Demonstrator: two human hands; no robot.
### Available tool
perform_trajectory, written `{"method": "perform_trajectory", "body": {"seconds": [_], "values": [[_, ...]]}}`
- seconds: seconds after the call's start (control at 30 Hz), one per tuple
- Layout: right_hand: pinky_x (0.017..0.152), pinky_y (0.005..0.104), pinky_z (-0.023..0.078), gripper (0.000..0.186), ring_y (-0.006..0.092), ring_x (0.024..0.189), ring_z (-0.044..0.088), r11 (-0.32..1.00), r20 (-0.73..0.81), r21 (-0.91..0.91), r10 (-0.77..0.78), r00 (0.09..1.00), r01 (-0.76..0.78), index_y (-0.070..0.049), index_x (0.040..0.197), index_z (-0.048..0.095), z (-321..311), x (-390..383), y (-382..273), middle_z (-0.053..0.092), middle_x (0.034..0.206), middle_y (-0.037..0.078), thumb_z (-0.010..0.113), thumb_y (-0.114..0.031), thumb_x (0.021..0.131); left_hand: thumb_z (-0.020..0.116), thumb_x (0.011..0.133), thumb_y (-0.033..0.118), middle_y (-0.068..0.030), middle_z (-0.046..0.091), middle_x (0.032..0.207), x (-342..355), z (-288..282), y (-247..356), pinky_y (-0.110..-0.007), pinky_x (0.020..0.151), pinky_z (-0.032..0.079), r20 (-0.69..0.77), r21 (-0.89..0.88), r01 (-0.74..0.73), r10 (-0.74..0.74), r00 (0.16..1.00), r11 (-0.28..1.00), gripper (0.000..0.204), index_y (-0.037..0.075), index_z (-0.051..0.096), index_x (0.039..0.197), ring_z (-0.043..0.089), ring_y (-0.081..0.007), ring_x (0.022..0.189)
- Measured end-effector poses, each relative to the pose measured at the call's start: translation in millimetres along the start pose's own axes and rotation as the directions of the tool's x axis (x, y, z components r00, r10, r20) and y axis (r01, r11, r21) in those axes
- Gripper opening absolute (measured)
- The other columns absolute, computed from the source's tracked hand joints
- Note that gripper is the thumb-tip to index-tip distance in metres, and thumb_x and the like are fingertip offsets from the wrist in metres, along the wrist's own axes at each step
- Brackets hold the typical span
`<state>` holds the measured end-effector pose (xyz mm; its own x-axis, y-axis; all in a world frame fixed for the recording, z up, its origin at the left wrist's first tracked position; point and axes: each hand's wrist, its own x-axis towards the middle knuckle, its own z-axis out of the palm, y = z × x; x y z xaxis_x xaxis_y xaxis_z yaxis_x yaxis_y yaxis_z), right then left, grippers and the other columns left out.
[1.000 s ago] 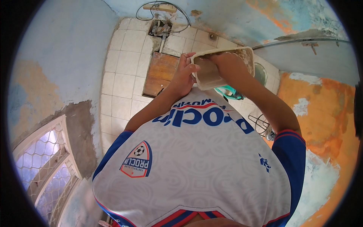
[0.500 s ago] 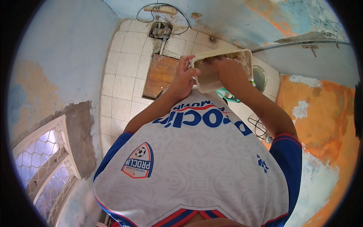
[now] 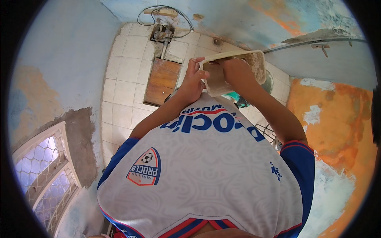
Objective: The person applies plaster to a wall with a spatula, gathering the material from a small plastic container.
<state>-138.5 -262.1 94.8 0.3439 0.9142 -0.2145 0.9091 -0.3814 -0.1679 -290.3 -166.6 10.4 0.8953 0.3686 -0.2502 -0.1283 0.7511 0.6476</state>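
A pale rectangular plastic tub (image 3: 259, 55) is held up in front of my chest, tilted so its inside shows. My left hand (image 3: 194, 79) grips its left rim, thumb over the edge and fingers along the outside. Pale, crusty residue coats the tub's right inner wall, and a smooth greyish-brown layer covers its left part. Reaching into the tub from the right, my right hand (image 3: 237, 72) is bent at the wrist. Its fingertips are hidden behind the back of the hand, so what they hold, if anything, is out of sight.
Below lies a floor of cream tiles (image 3: 125, 69) with a brown wooden board (image 3: 162, 81). Past the board is a broken hole with pipes (image 3: 162, 35) and a looped black cable (image 3: 184, 14). A grilled window (image 3: 45, 158) is at left; a patchy orange wall (image 3: 337, 119) stands at right.
My right hand has shifted slightly left inside the tub, and its fingers show less than before. The left hand keeps its grip on the rim. The background has moved slightly left.
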Motion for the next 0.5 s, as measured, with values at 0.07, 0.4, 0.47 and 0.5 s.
{"method": "perform_trajectory", "body": {"seconds": [0.07, 0.4, 0.47, 0.5], "values": [[0.082, 0.0450, 0.056, 0.025, 0.0311, 0.093, 0.071, 0.998, 0.007, -0.002, -0.068, 0.998, 0.068, -0.010, 0.105, 0.075, 6.9, -6.4, 18.0, 0.073, 0.094, 0.015, 0.065, -0.010, 0.081, 0.056, 0.084, 0.014, -0.0121, 0.042, 0.137, 4.3, 7.4, -14.5, -0.049, 0.090, 0.054, -0.027, -0.065, -0.012, 0.010, 1.000, 0.998, 0.062, 0.011, 0.029, 0.140, 0.047, -0.0262, 0.126], [0.082, 0.0420, 0.055, 0.035, 0.0303, 0.093, 0.071, 0.985, 0.245, -0.092, -0.118, 0.962, 0.145, -0.026, 0.116, 0.074, -46.6, -49.8, 82.0, 0.073, 0.096, 0.011, 0.061, -0.012, 0.086, 0.057, 0.083, 0.014, -0.0122, 0.043, 0.135, 25.2, 55.8, -62.3, -0.047, 0.092, 0.053, -0.058, -0.102, 0.005, -0.011, 0.998, 0.995, 0.062, 0.012, 0.029, 0.139, 0.048, -0.0262, 0.124], [0.081, 0.0422, 0.055, 0.034, 0.0299, 0.092, 0.071, 0.980, 0.208, -0.065, -0.172, 0.963, 0.189, -0.024, 0.115, 0.074, -33.0, -55.5, 103.7, 0.073, 0.096, 0.011, 0.061, -0.012, 0.086, 0.057, 0.083, 0.014, -0.0122, 0.042, 0.135, 29.6, 68.9, -68.3, -0.047, 0.092, 0.054, -0.085, -0.094, 0.006, -0.014, 0.996, 0.996, 0.062, 0.012, 0.029, 0.139, 0.048, -0.0263, 0.124], [0.081, 0.0423, 0.055, 0.034, 0.0298, 0.092, 0.071, 0.977, 0.185, -0.054, -0.194, 0.963, 0.207, -0.024, 0.115, 0.074, -25.3, -57.4, 113.7, 0.073, 0.096, 0.011, 0.061, -0.012, 0.086, 0.058, 0.083, 0.014, -0.0122, 0.042, 0.135, 32.6, 75.8, -70.3, -0.047, 0.092, 0.054, -0.092, -0.087, 0.008, -0.016, 0.996, 0.996, 0.063, 0.012, 0.029, 0.139, 0.048, -0.0264, 0.125]]}}
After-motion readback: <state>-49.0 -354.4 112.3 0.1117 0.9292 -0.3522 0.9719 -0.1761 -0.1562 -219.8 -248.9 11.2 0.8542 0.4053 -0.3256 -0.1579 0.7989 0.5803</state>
